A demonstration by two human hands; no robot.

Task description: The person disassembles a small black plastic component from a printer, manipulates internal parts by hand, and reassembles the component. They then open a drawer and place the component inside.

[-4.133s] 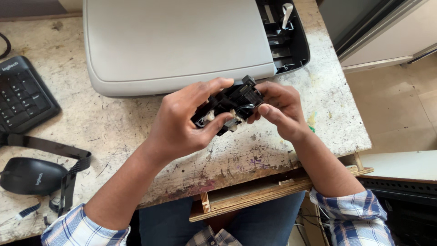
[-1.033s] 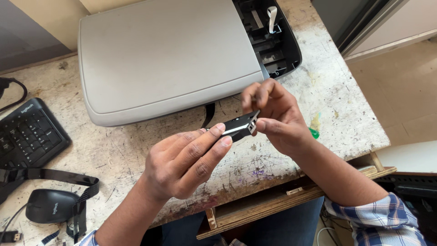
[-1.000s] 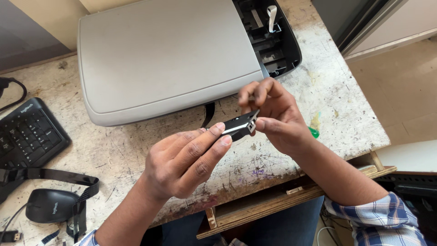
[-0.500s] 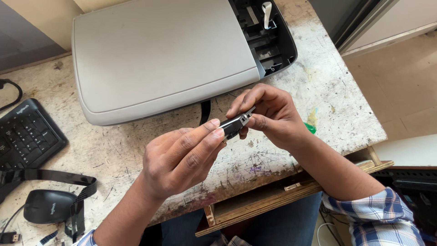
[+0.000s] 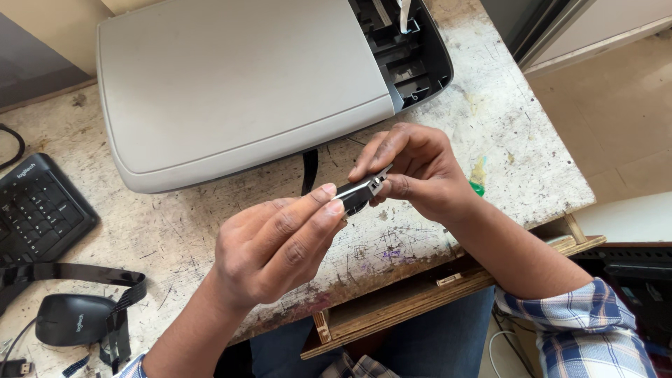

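Observation:
Both my hands hold one small black part with a shiny metal strip above the front of the worn table. My left hand pinches its left end between thumb and fingers. My right hand curls over its right end, fingertips on the metal edge. Most of the part is hidden by my fingers. Behind my hands lies a grey printer with its dark inner mechanism exposed at the right end.
A black keyboard lies at the left edge. A black mouse and a black strap lie at the front left. A flat black ribbon cable comes out from under the printer. A wooden drawer edge sticks out below the table.
Earlier I held a bulkier black assembly in both hands; now only a slim black part is between them. My right fingers have closed further over its right end. The view has shifted slightly.

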